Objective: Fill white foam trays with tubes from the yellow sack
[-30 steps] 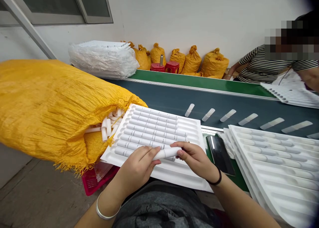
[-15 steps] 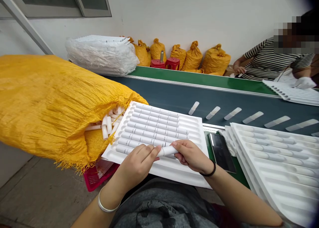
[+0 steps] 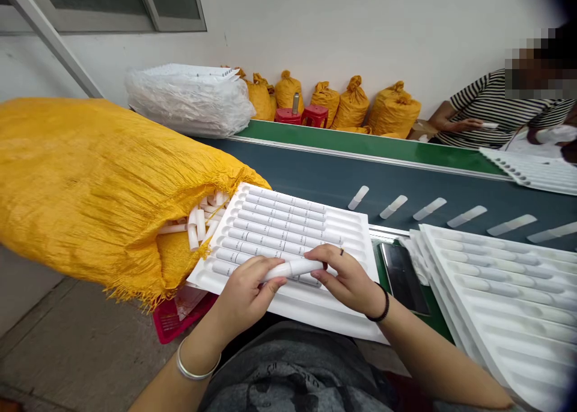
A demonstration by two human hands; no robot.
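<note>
You have a white tube (image 3: pixel 291 269) between your 2 hands, above the near rows of the moulded white tray (image 3: pixel 345 220). Your left hand (image 3: pixel 252 289) has its thumb and fingers closed around the left end; your right hand (image 3: pixel 347 280) pinches the other end, thumb low and index finger on top. A seam shows partway along the tube — your fingers hide the ends, so I can't fairly tell whether the 2 parts sit fully together.

That seam is the likeliest trouble: if your 2 grips pull out of line, the parts could bind askew or come apart. The tube's surface looks smooth, so a light right-hand pinch might let it slip or roll onto the printed tubes (image 3: pixel 279 214) lying in the grooves below. A dropped end or a low wrist could also knock those out of their rows.

Watch your left elbow side too. The yellow woven sack (image 3: pixel 112 178) gapes against the tray's left edge, with loose tubes (image 3: pixel 201 223) at its mouth; a bump there could spill some. On your right, the black smartphone (image 3: pixel 403 278) lies between this tray and the stacked trays (image 3: pixel 509 370) — a careless forearm could shove it.
</note>
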